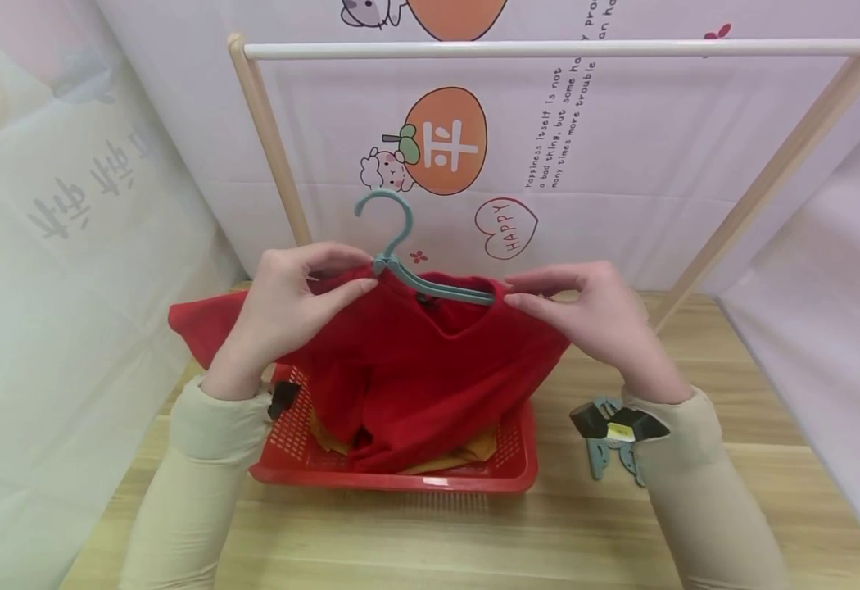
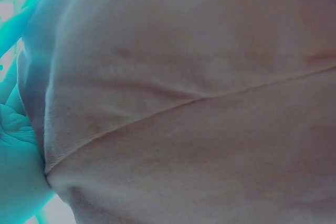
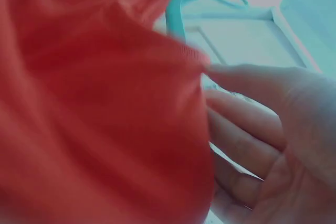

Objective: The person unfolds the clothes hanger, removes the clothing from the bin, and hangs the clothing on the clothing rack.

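Observation:
A red V-neck top point(image 1: 430, 369) hangs between the two hands, its lower part drooping over a red basket point(image 1: 393, 480). Inside its collar lies a blue-green clothes hanger point(image 1: 441, 289), with the hook standing up above the cloth. My left hand point(image 1: 275, 307) pinches the top at the collar, right beside the base of the hook. At the other side of the collar, my right hand point(image 1: 595, 315) pinches the shoulder cloth between thumb and fingers, also seen in the right wrist view. Cloth point(image 2: 184, 103) fills most of the left wrist view.
Behind the basket stands a rack with a white bar point(image 1: 548, 49) and wooden legs. Mustard-coloured cloth point(image 1: 467, 456) lies in the basket. More blue-green hangers point(image 1: 601, 459) rest on the wooden table, partly behind the right wrist. White printed sheets surround the table.

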The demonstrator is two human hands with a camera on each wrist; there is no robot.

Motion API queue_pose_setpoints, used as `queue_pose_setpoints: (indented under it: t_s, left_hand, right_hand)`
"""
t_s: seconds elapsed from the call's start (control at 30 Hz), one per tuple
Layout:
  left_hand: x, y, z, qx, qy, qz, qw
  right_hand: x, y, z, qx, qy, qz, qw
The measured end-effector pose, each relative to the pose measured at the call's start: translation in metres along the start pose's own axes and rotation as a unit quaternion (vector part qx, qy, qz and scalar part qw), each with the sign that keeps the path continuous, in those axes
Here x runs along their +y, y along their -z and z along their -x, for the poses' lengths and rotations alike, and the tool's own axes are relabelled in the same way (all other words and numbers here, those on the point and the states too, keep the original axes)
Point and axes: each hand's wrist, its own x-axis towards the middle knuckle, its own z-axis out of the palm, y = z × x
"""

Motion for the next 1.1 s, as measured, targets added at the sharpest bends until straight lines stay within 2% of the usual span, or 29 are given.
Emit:
queue_pose_setpoints:
  t_s: [0.13,0.23,0.37,0.53,0.63,0.73,0.77,0.83,0.97,1.1]
  left_hand:
    - [0.001,0.014,0.003,0.034,0.008,0.005,0.9994]
    - [0.003,0.021,0.003,0.055,0.000,0.011,0.9984]
    - [0.008,0.023,0.001,0.072,-0.012,0.027,0.9970]
    - [0.016,0.018,-0.004,0.098,-0.022,0.044,0.9940]
    - [0.021,0.014,-0.009,0.116,-0.033,0.063,0.9907]
    - [0.025,0.010,-0.013,0.128,-0.041,0.079,0.9877]
    - [0.025,0.009,-0.013,0.128,-0.040,0.082,0.9876]
    - [0.024,0.008,-0.012,0.121,-0.036,0.078,0.9889]
    - [0.017,0.003,-0.009,0.093,-0.030,0.064,0.9932]
    - [0.010,-0.005,-0.008,0.074,-0.038,0.063,0.9945]
  right_hand:
    - [0.005,0.011,0.000,-0.016,0.019,-0.012,0.9996]
    - [0.006,0.017,0.001,0.001,0.046,-0.005,0.9989]
    - [0.003,0.025,0.002,0.032,0.070,-0.010,0.9970]
    - [-0.005,0.038,-0.001,0.108,0.089,-0.005,0.9902]
    - [-0.011,0.047,-0.006,0.166,0.125,-0.020,0.9779]
    - [-0.014,0.054,-0.008,0.192,0.158,-0.041,0.9677]
    - [-0.014,0.056,-0.008,0.190,0.163,-0.038,0.9674]
    - [-0.013,0.057,-0.007,0.169,0.156,-0.025,0.9728]
    - [-0.005,0.056,-0.003,0.095,0.131,0.016,0.9867]
    - [0.000,0.048,-0.002,0.053,0.133,0.031,0.9892]
